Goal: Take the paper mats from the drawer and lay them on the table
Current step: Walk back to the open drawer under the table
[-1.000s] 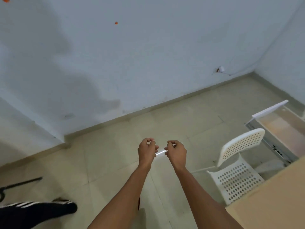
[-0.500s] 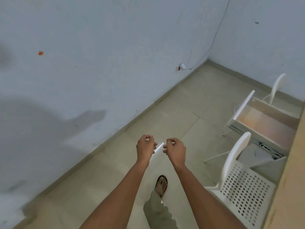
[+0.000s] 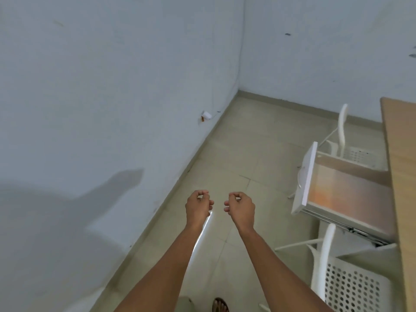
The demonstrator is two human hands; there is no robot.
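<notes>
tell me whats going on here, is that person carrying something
A person stands in a bare room with both arms out over the tiled floor. The left hand is closed on a thin white sheet seen edge-on, likely a paper mat. The right hand is curled shut, but a grip on the sheet cannot be made out. The drawer under the wooden table stands open on the right, between two white chairs.

Curled hands beside open drawer
</notes>
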